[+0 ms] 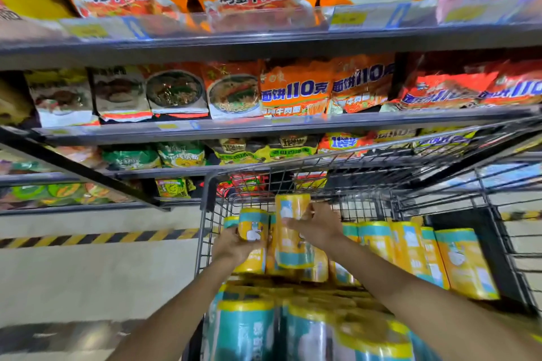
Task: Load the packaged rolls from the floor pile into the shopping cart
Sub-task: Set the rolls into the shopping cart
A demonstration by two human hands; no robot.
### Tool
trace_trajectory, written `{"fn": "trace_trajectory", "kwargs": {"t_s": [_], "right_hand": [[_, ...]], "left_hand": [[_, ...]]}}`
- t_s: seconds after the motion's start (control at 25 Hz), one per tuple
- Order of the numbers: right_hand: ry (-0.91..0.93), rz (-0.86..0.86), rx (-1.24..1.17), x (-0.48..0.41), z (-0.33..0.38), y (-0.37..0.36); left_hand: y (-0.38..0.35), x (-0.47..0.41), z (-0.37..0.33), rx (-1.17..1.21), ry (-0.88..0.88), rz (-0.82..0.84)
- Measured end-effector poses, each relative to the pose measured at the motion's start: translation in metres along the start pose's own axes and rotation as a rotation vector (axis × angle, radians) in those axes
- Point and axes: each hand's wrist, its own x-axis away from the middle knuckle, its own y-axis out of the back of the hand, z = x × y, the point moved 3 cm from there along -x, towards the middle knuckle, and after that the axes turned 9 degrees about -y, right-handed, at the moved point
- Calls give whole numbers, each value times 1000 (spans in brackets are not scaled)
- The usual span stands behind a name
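A wire shopping cart (205, 231) stands in front of me, holding several yellow-and-teal packaged rolls (410, 252). My left hand (231, 246) grips a short roll pack (253, 224) at the cart's far left corner. My right hand (318, 224) holds a taller roll pack (293, 231) upright beside it, fingers wrapped around its upper part. More roll packs (308, 328) fill the near end of the cart under my forearms. The floor pile is out of view.
Store shelves (264, 38) stocked with instant-noodle bags rise just behind the cart. A yellow-and-black striped line (102, 239) marks the pale floor at the left. A raised wire cart flap (410, 161) hangs over the cart's right side.
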Motion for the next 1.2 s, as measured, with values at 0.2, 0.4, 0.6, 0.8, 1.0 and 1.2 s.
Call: {"fn": "trace_trajectory", "kwargs": {"t_s": [0.2,0.4,0.6,0.8,1.0,1.2], "right_hand": [[-22,-15,-7,2,-4,-2],[-56,-19,-48,4,-8,6],[-94,-13,114,7,-4,9],[-192,11,225,5,-18,-2],[-201,104,186,6,-22,-7],[-75,129,367,17,1,8]], "left_hand": [[-5,2,-2,-286,-85,15],[19,14,-15,-412,-234,-3],[60,30,-41,-669,-546,-160],[81,44,-42,-790,-616,-218],[79,52,-39,-776,-612,-236],[81,53,-51,-742,-610,-225]]}}
